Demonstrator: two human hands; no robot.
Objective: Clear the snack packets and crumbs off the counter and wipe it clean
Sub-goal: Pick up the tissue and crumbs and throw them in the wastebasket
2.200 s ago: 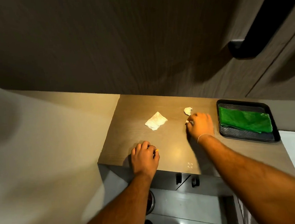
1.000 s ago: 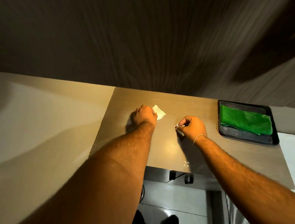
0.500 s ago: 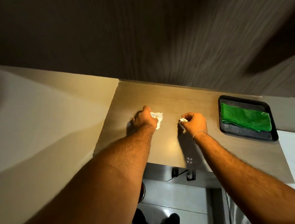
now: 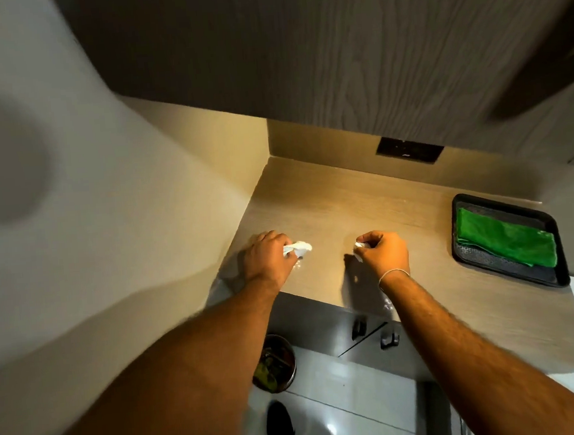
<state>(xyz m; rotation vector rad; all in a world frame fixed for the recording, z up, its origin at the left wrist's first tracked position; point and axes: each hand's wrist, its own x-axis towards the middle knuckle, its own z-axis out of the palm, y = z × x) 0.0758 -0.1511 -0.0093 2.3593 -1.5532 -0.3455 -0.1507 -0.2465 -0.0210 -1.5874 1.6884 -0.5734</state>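
Observation:
On the wooden counter (image 4: 340, 213), my left hand (image 4: 269, 256) is closed on a crumpled white wrapper (image 4: 300, 248) that sticks out past its fingers. To its right, my right hand (image 4: 382, 251) is closed on a smaller white scrap (image 4: 359, 245), of which only a tip shows. Small white crumbs (image 4: 298, 266) lie on the counter just below the left hand, and more crumbs (image 4: 387, 304) lie near the front edge by my right forearm. A green cloth (image 4: 507, 239) lies folded in a black tray (image 4: 464, 261) at the right.
A round bin (image 4: 275, 364) with waste in it stands on the floor below the counter's left front corner. Cabinet handles (image 4: 373, 332) sit under the front edge. A white wall bounds the left; a dark cabinet overhangs the back, with a wall socket (image 4: 409, 149) beneath it.
My left hand reached forward to the white wrapper and closed on it. My right hand picked up the small scrap. Both hands have drawn back slightly toward the front edge.

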